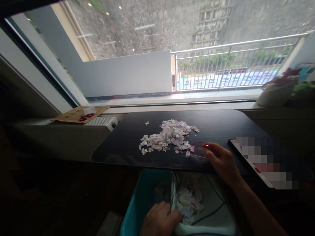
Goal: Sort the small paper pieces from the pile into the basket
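A loose heap of small white paper scraps, some with pinkish marks, lies on the dark table. My right hand is at the heap's near right side, thumb and index finger drawn together. A thin, see-through reddish piece seems to be at their tips, too faint to name. Below the table edge, my left hand grips the rim of a white bin, which holds more torn paper. Against it stands a teal bin whose contents are dark and unclear.
A blurred-out flat object lies at the table's right. Red-handled scissors rest on a brown paper envelope on the left ledge. A white pot stands on the sill by the window. Dark cords cross the white bin.
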The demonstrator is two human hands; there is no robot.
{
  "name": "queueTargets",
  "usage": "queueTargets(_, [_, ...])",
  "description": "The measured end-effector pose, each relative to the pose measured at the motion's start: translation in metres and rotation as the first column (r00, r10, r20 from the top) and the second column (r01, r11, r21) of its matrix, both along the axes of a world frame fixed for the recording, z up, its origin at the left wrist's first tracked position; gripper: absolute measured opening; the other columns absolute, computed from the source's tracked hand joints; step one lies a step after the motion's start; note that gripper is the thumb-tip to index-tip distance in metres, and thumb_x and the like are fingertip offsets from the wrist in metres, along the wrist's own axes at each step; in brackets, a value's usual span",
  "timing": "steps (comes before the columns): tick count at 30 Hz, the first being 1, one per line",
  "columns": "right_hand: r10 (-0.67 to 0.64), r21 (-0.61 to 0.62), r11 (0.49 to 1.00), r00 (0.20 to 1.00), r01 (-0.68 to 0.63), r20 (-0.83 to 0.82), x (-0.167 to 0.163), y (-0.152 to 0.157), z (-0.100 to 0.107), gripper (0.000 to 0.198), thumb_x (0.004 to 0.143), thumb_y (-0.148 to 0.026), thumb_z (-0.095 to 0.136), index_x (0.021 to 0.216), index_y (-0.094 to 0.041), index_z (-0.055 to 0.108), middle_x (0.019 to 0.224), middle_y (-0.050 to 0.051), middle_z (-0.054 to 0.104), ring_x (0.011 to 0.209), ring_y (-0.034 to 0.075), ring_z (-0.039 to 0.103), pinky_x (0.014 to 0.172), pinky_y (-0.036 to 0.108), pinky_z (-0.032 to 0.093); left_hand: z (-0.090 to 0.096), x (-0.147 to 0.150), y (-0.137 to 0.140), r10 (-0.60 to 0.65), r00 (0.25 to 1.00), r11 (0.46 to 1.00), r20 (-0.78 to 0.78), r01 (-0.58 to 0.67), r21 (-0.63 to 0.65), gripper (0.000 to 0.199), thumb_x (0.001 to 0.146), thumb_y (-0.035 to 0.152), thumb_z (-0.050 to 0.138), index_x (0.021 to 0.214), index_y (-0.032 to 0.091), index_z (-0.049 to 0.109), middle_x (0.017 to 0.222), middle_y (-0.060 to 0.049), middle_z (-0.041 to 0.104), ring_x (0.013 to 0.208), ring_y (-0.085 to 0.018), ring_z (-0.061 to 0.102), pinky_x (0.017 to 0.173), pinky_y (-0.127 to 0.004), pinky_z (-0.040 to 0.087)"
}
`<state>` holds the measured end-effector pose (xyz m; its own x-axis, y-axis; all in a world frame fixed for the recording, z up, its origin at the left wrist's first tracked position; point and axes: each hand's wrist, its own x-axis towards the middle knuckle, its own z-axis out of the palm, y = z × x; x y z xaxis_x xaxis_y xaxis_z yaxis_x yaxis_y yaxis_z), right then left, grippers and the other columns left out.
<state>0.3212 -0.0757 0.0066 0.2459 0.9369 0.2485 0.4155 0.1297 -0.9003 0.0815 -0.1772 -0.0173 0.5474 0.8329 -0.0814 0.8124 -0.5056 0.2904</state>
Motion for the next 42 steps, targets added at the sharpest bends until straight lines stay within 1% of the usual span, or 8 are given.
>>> queueTargets(9, [0.024,-0.005,1.0,0.999,-0.024,0.038,0.0,0.003,0.003,0.023,0.074,-0.033,0.054,0.086,-0.017,0.065,0.072,0.002,0.065,0.064,0.015,0.057,0.059,0.025,0.042,0.021,0.015,0.003,-0.025,0.998,0.952,-0.056,0.006,-0.307,0.015,0.067,0.02,0.057,0.082,0.021,0.056,0.087,-0.003,0.057,0.084,-0.019,0.049,0.075,-0.03,0.036])
queueTargets(16, [0.017,-0.001,1.0,0.998,-0.017,0.058,0.0,0.004,0.004,0.025,0.073,-0.034,0.053,0.085,-0.016,0.066,0.067,0.001,0.064,0.062,0.015,0.056,0.059,0.025,0.042,0.037,0.015,-0.006,-0.071,0.998,0.944,-0.001,0.067,-0.323,0.016,0.073,0.022,0.055,0.089,0.024,0.058,0.09,-0.002,0.057,0.088,-0.02,0.05,0.08,-0.032,0.038])
queueTargets(20, [0.002,0.014,1.0,0.997,-0.003,0.079,0.001,0.006,0.001,0.024,0.072,-0.033,0.053,0.085,-0.018,0.066,0.07,0.001,0.065,0.064,0.015,0.058,0.062,0.025,0.043,0.041,0.008,-0.008,-0.064,0.996,0.933,0.067,0.083,-0.35,0.035,0.074,0.03,0.059,0.109,0.029,0.055,0.096,-0.002,0.059,0.093,-0.021,0.052,0.086,-0.034,0.038])
queueTargets(26, [-0.005,0.022,1.0,0.993,0.002,0.116,0.002,0.006,0.0,0.024,0.073,-0.033,0.052,0.085,-0.018,0.066,0.067,0.0,0.064,0.062,0.014,0.056,0.06,0.024,0.042,0.081,-0.013,0.003,0.09,0.934,0.938,0.347,0.037,-0.344,0.038,0.077,0.033,0.056,0.115,0.031,0.053,0.096,0.001,0.061,0.093,-0.016,0.054,0.084,-0.025,0.041])
queueTargets(31, [0.003,0.02,1.0,0.992,-0.006,0.123,0.002,0.005,-0.001,0.024,0.073,-0.034,0.052,0.085,-0.018,0.065,0.069,0.001,0.064,0.064,0.015,0.057,0.061,0.025,0.042,0.107,-0.017,0.023,0.118,0.835,0.967,0.538,0.025,-0.252,0.025,0.082,0.035,0.05,0.1,0.022,0.061,0.09,-0.002,0.061,0.081,-0.014,0.057,0.073,-0.023,0.046])
queueTargets(35, [0.001,0.023,1.0,0.991,-0.004,0.135,0.002,0.006,-0.001,0.024,0.074,-0.033,0.052,0.087,-0.018,0.065,0.074,0.002,0.066,0.067,0.016,0.058,0.063,0.026,0.043,0.104,-0.025,0.068,0.079,0.774,0.993,0.628,-0.119,0.022,0.022,0.08,0.033,0.052,0.093,0.018,0.063,0.09,-0.004,0.061,0.087,-0.017,0.057,0.081,-0.028,0.045])
queueTargets(38, [0.004,0.022,1.0,0.991,-0.007,0.132,0.002,0.006,-0.002,0.023,0.074,-0.033,0.052,0.087,-0.019,0.065,0.074,0.002,0.066,0.068,0.016,0.058,0.064,0.026,0.043,0.093,-0.039,0.115,0.144,0.738,0.921,0.66,-0.343,0.182,0.022,0.078,0.033,0.053,0.087,0.016,0.064,0.086,-0.004,0.062,0.083,-0.016,0.057,0.079,-0.027,0.045])
queueTargets(42, [0.009,0.014,1.0,0.994,-0.011,0.11,0.002,0.004,-0.002,0.023,0.075,-0.033,0.053,0.087,-0.019,0.065,0.074,0.001,0.066,0.067,0.015,0.058,0.063,0.025,0.043,0.077,-0.056,0.163,0.224,0.657,0.807,0.72,-0.539,0.241,0.022,0.077,0.031,0.052,0.084,0.015,0.065,0.087,-0.004,0.064,0.081,-0.015,0.058,0.078,-0.027,0.046])
